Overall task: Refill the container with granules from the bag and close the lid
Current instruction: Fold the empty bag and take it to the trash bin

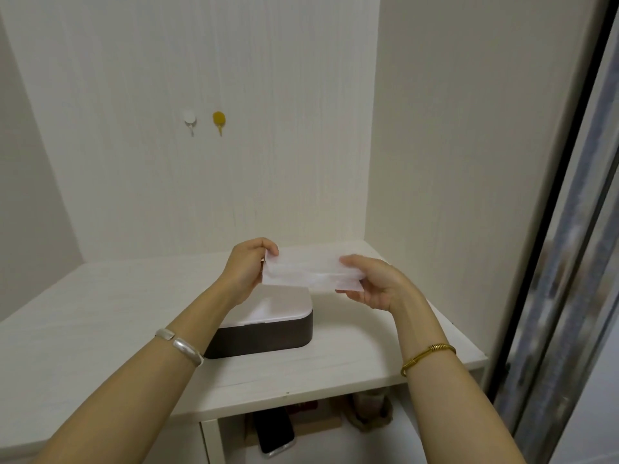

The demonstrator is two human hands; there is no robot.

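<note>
So I've got the bag (310,272) up in the air with both hands, stretched flat between them right above the box (268,324). Keeping it over the box makes sense to me, anything that slips out should land on or near it instead of all over the counter (83,313).

Left hand (246,272) pinches the bag's left edge, thumb and fingertips closed tight on the top corner. Right hand (371,283) holds the right end, fingers curled over the top and thumb underneath, so it's a proper grip on the plastic, not just resting. Pulling the two ends apart keeps the bag taut, which I'd guess is the setup for tearing or opening it.

The box sits on the counter just under my left wrist, dark base, pale lid (284,304) down on it by the looks of it. So nothing's poured yet. Can't really make out the granules through the plastic, too blurry.
</note>
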